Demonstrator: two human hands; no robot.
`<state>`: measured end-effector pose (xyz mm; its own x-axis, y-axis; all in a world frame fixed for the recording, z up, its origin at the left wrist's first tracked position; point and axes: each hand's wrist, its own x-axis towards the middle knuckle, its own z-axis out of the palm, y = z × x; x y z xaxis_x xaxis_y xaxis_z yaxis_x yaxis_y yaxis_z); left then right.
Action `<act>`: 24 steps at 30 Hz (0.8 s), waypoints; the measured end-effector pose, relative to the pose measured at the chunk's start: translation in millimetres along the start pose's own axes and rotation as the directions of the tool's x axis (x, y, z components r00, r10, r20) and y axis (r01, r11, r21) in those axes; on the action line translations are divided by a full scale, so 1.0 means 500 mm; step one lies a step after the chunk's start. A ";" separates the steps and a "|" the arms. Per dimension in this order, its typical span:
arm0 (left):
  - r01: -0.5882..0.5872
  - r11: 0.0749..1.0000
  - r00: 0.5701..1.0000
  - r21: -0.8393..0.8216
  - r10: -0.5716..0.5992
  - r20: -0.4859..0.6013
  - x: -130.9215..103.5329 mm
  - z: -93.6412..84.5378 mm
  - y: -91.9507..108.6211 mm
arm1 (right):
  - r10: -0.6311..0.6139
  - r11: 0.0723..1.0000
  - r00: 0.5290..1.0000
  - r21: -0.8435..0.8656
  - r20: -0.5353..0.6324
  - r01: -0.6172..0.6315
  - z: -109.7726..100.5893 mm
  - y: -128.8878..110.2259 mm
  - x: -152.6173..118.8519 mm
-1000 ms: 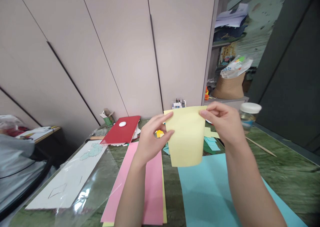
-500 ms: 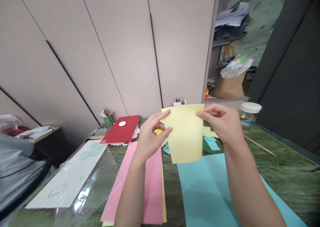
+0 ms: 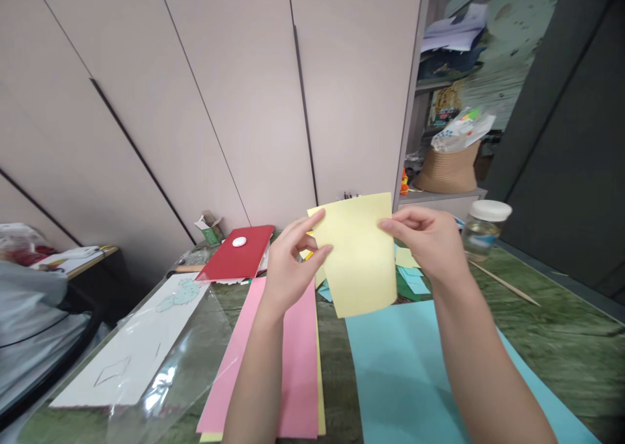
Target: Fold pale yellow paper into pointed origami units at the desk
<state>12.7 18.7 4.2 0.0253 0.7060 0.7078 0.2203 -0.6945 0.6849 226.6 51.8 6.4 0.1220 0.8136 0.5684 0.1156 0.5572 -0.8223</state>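
Note:
A yellow sheet of paper is held up above the table, facing the camera, slightly tilted. My left hand grips its left edge between thumb and fingers. At the upper right edge, my right hand pinches the sheet, its other fingers curled. Below the held sheet lies a large blue sheet. Pink paper with yellow paper under it lies beneath my left forearm. Small blue and yellow paper pieces are partly hidden behind the held sheet.
On the left are a white drawing sheet, clear plastic film and a red folder. A lidded jar and a wooden stick lie to the right. A person's sleeve shows at the far left.
The yellow sheet has tilted, its top edge shifting left and its right side rising a little. Both hands have moved slightly left and still hold it.

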 end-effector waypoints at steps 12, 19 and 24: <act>-0.017 0.998 0.998 0.055 0.020 -0.066 -0.003 0.004 0.006 | 0.039 0.999 0.992 0.031 0.123 -0.043 -0.011 0.005 0.010; -0.003 0.999 0.998 0.049 0.006 -0.057 -0.001 0.007 0.002 | 0.001 1.000 0.998 0.026 0.056 -0.002 -0.002 0.006 0.010; -0.013 0.994 1.000 0.112 0.013 0.003 -0.004 0.005 0.006 | 0.000 1.000 0.999 0.024 0.041 -0.001 -0.002 0.010 0.009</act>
<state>15.9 15.5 4.3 0.0311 0.6974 0.7160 0.3274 -0.6839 0.6520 228.9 58.1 5.0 0.0814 0.8199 0.5667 0.0913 0.5601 -0.8234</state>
